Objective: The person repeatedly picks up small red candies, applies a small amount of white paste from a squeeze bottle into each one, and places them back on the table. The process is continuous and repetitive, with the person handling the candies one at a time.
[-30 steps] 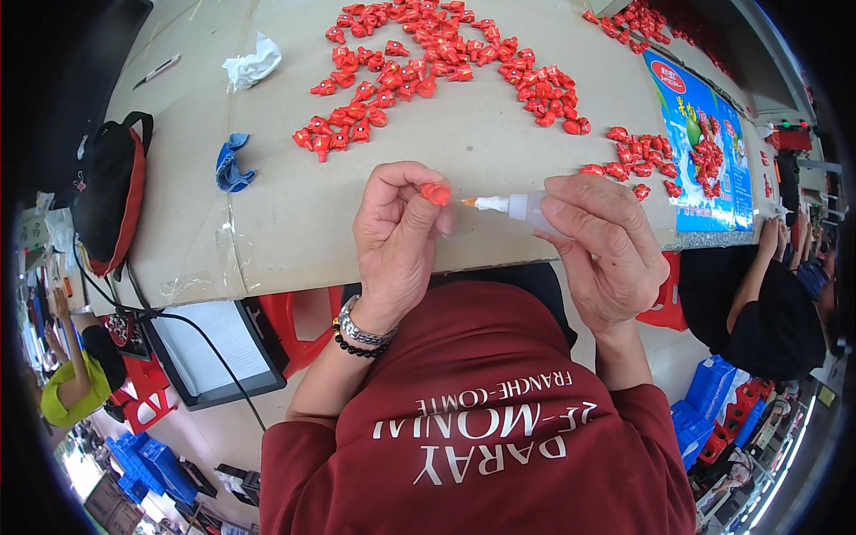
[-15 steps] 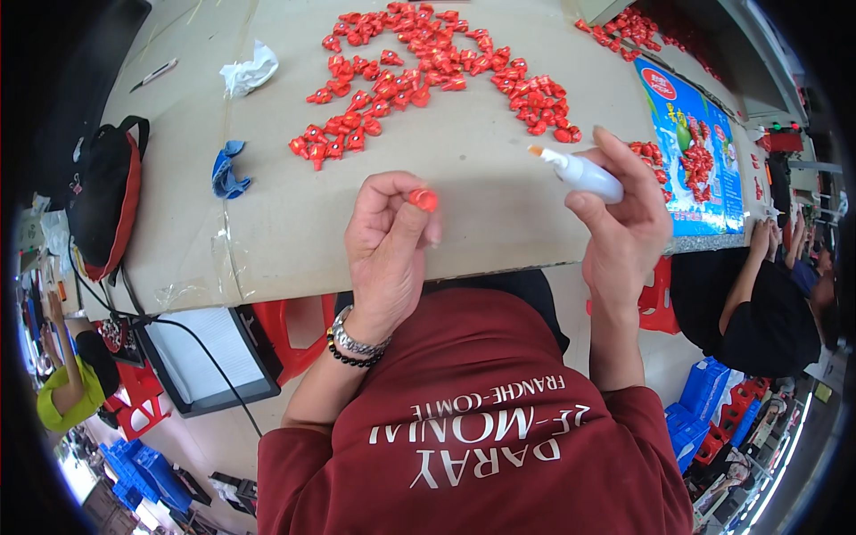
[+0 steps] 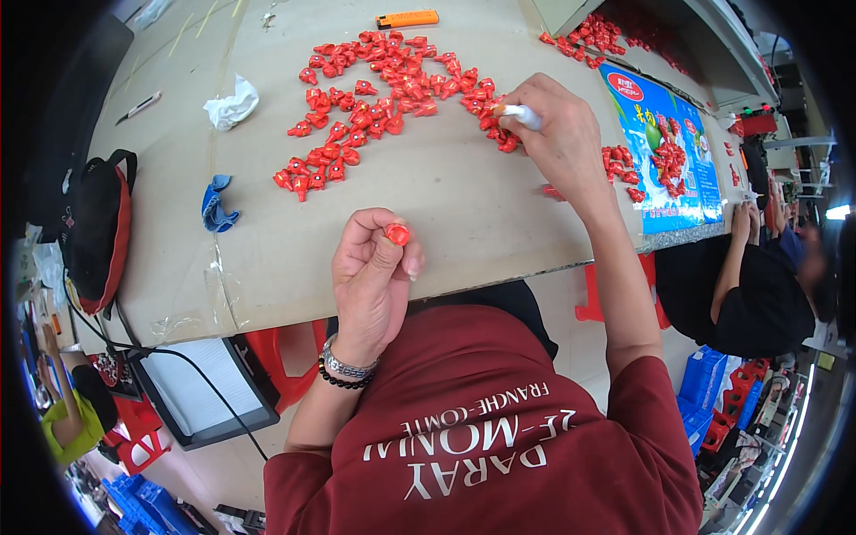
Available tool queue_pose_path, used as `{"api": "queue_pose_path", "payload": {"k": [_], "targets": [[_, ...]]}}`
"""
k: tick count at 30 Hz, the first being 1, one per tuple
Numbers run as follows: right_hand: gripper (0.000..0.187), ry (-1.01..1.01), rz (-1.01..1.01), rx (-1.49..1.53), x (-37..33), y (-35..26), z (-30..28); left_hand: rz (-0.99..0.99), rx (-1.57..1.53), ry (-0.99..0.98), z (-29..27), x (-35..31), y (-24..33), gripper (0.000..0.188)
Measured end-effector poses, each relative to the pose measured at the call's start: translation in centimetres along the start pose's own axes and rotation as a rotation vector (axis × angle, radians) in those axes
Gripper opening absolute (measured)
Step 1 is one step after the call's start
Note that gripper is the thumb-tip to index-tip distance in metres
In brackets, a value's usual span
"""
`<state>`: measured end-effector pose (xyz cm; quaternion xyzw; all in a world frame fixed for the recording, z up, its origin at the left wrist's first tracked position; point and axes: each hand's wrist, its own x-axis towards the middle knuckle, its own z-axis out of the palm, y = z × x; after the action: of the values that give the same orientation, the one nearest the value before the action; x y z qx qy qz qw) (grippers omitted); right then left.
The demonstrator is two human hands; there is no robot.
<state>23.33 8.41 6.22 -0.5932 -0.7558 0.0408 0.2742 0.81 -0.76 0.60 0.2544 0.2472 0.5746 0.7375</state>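
My left hand (image 3: 366, 276) is closed, pinching a small round-ended red plastic piece (image 3: 398, 234) between thumb and fingers above the table's near part. Farther out, my right hand (image 3: 563, 129) is wrapped round a small white squeeze bottle (image 3: 528, 119) with an orange-brown tip. That bottle points left over the right-hand end of a spread of small red plastic pieces (image 3: 392, 85). Part of the spread lies hidden behind the right hand, so I cannot tell whether its fingertips touch a piece.
A crumpled white tissue (image 3: 234, 104), a folded blue cloth (image 3: 217, 207) and a thin pen-like tool (image 3: 138, 107) lie leftward. An orange oblong object (image 3: 407, 19) sits at the back. More red pieces rest on a blue printed sheet (image 3: 704, 192) at right. A black-and-red bag (image 3: 100, 232) stands left.
My right hand has moved forward and left with the squeeze bottle, from near the table's front edge to the red pieces. The left hand still holds its red piece, slightly lower in view.
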Motion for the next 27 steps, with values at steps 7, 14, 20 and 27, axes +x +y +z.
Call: {"api": "queue_pose_path", "payload": {"k": [7, 14, 20, 27], "targets": [[0.014, -0.132, 0.021, -0.289, 0.8, -1.4, 1.0, 0.007, -0.013, -0.015, -0.2, 0.0, -0.1, 0.013], [0.011, -0.068, -0.101, -0.126, -0.8, -2.2, 1.9, 0.027, -0.027, -0.043, -0.3, -0.1, -0.3, 0.013], [0.012, -0.058, -0.13, -0.054, -3.4, -4.3, 2.3, 0.018, -0.019, -0.058, -0.4, -0.4, -0.1, 0.014], [0.012, 0.024, -0.111, -0.005, -4.3, -4.6, 3.6, 0.021, -0.018, -0.037, -0.3, -0.8, 0.2, 0.014]]}}
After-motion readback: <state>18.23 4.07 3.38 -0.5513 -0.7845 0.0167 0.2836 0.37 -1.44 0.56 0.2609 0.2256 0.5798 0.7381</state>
